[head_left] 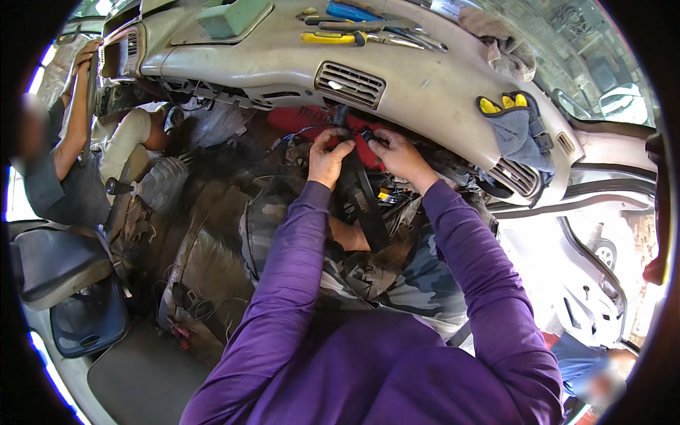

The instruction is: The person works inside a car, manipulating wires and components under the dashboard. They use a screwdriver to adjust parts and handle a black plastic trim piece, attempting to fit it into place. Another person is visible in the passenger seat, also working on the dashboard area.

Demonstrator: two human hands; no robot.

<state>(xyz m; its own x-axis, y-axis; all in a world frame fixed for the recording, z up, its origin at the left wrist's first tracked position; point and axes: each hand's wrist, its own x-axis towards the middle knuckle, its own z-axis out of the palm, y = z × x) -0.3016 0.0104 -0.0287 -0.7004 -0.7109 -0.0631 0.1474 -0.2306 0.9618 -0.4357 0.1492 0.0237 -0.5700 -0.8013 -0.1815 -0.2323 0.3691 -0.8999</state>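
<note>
Between your left hand (329, 161) and your right hand (400, 157), just under the edge of the beige dashboard (425, 83), you have a black ribbed tube (341, 115) and a small black piece (367, 134). Your left hand seems closed around the lower end of the tube; your right hand pinches the small piece at the fingertips. What this piece is exactly, you cannot tell from this view. A wide black strip (363, 205) hangs below your hands.

For good work, it would be better that your left hand keeps the tube steady and only the right one makes the fine movement. Please do not pull on the blue wires (289, 134), just left of your hands, because they could catch.

Above your hands, the dashboard carries yellow-handled pliers (333, 37) and, more to the left, a green box (232, 18). To the right of them, a grey glove (513, 131) with yellow fingertips lies over its slope. Well left of your hands, behind a gear lever (119, 187), is another person (53, 180).
</note>
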